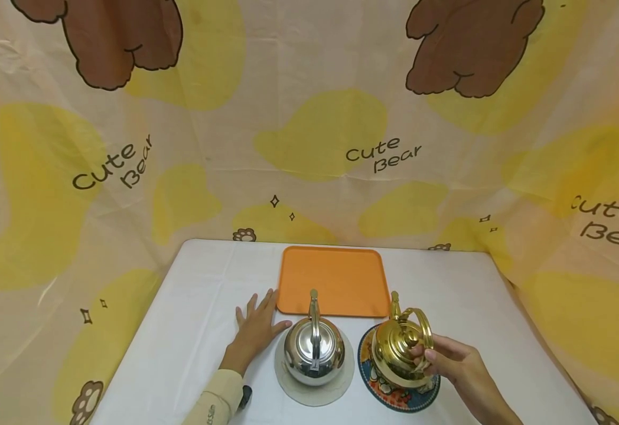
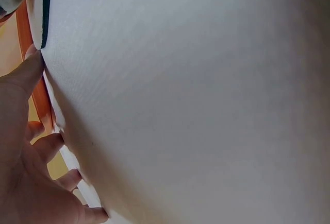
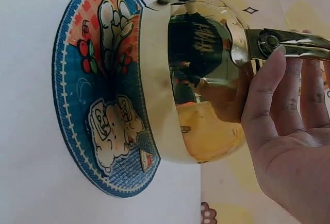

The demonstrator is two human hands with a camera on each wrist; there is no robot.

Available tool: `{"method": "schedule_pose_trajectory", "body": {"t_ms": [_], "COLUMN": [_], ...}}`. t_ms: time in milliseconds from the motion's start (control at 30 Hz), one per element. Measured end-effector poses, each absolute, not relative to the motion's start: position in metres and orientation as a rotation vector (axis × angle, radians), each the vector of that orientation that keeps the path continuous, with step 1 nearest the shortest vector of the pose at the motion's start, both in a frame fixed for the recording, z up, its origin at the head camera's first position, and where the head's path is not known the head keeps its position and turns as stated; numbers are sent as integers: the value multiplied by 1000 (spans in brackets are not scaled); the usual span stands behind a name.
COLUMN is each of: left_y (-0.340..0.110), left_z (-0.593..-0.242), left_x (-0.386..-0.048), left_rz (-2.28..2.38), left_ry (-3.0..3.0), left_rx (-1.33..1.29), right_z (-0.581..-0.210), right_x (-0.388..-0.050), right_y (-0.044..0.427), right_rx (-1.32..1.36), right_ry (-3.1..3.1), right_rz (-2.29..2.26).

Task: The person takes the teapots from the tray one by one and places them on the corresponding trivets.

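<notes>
My right hand (image 1: 461, 366) grips the raised handle (image 3: 294, 44) of a shiny gold kettle (image 1: 397, 348), thumb along the handle near its joint. The kettle is over a round blue patterned mat (image 3: 105, 172); whether its base touches the mat I cannot tell. My left hand (image 1: 256, 327) lies with fingers spread on the white table, fingertips by the left edge of an orange tray (image 1: 333, 280). Its thumb points toward a silver kettle (image 1: 315, 354), which stands on a pale round mat (image 1: 315, 398) with its handle upright and spout toward the tray.
The white-covered table (image 1: 198, 295) ends at the back and sides against a hanging cloth (image 1: 309, 77) printed with bears and lettering. The tray lies flat behind both kettles, close to their spouts.
</notes>
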State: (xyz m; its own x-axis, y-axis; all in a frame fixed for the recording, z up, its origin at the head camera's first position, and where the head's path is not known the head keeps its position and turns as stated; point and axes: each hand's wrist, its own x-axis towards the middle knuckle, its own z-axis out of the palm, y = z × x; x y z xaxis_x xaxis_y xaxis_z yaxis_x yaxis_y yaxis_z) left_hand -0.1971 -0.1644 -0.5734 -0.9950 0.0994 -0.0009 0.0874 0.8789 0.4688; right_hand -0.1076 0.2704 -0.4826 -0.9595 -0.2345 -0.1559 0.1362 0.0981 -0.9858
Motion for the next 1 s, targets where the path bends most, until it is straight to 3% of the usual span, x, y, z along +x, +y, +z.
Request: {"method": "schedule_pose_trajectory", "body": {"t_ms": [1000], "left_y": [-169], "left_z": [-571], "left_x": [-195], "left_rz": [700], "left_ry": [3013], "left_rx": [155], "right_z": [-480], "right_x": [-112], "right_y": [279], "right_rx": [-134], "right_ry": [2176], "right_rz": [-1971]}}
